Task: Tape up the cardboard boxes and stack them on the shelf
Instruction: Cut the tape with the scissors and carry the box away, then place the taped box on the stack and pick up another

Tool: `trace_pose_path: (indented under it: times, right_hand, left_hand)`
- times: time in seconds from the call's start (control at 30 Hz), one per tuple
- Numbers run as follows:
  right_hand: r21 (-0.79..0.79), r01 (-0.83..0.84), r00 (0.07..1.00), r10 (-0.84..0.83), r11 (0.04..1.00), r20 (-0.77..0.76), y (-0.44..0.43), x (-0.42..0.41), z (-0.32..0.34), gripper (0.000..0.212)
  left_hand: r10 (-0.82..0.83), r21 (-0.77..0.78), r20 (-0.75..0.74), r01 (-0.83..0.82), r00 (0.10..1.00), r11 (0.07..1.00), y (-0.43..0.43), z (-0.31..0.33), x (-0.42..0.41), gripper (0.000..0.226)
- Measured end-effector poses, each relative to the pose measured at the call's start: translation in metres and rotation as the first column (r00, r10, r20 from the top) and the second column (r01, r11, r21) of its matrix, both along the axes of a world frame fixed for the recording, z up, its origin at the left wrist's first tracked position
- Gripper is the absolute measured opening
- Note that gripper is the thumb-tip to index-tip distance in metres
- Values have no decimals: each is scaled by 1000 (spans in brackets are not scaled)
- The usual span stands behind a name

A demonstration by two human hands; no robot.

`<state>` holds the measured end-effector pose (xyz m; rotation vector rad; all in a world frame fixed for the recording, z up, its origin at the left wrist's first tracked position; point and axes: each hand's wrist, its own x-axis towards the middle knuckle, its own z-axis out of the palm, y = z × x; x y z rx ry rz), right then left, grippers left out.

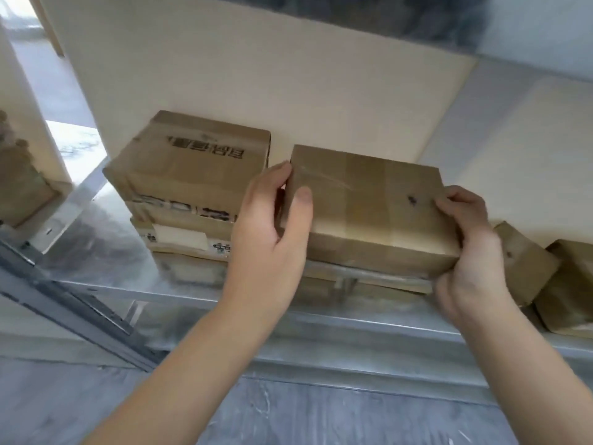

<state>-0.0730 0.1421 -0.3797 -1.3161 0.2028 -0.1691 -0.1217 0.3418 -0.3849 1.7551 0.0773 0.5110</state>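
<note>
Metal shelf (205, 295) against a pale wall (256, 75), with a taped box held at both ends over a stack.

Head view: the taped box (401, 226) sits at mid-shelf on top of a flat box (369, 282), though whether its full weight is down I cannot tell. The left hand (272, 226) grips its left end, thumb on top and fingers round the side. The right hand (468, 252) curls over its near right corner. A printed box stack (189, 168) stands just to the left and small boxes (526, 261) lie to the right. A tape strip (365, 200) crosses the lid. The box looks stiff and light. Its tape may be slick, so it is best held by the bare cardboard ends, as now.
</note>
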Motion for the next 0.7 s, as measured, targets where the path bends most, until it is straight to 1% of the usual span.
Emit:
trace_pose_path:
  times: [0.07, 0.2, 0.27, 0.33, 0.37, 0.4, 0.47, 0.53, 0.6, 0.63, 0.7]
  right_hand:
    - [11, -10, 1000, 10, 1000, -25, 5, 19, -9, 10]
    - [42, -50, 995, 54, 998, -79, 19, 43, -21, 16]
    - [4, -83, 994, 83, 997, -66, 26, 52, -23, 22]
    - [-109, -124, 992, 120, 986, -39, 31, 59, -24, 28]
    - [-188, -143, 990, 140, 972, -33, 32, 60, -24, 31]
    - [-282, -160, 987, 155, 946, -38, 33, 60, -23, 37]
    - [-471, -176, 984, 157, 864, -79, 31, 55, -18, 48]
    - [-589, -181, 983, 141, 788, -114, 23, 46, -15, 54]
    - [-678, -220, 975, 158, 702, -153, 14, 37, -16, 65]
    - [-689, -247, 969, 160, 681, -189, 9, 34, -17, 71]
    - [-668, -291, 955, 162, 685, -250, -2, 28, -13, 75]
  left_hand:
    - [27, 18, -6, -27, 1000, 999, -2, -1, 11, 42]
    - [-24, 33, 17, 24, 1000, 999, -1, -12, 33, 56]
    - [-6, 66, 21, 5, 1000, 998, 4, -17, 44, 53]
    - [1, 146, -5, 0, 1000, 989, 6, -17, 53, 49]
    - [19, 206, -22, -14, 1000, 978, 6, -14, 56, 49]
    - [46, 264, -8, -43, 999, 964, 6, -11, 58, 51]
    - [62, 342, 92, -90, 994, 936, 1, -2, 59, 56]
    - [14, 364, 159, -71, 987, 929, -10, 8, 54, 58]
    - [-31, 389, 156, -32, 987, 921, -27, 14, 46, 58]
    - [-36, 430, 144, -30, 989, 902, -35, 14, 43, 56]
    - [-21, 542, 76, -24, 997, 840, -48, 8, 39, 50]
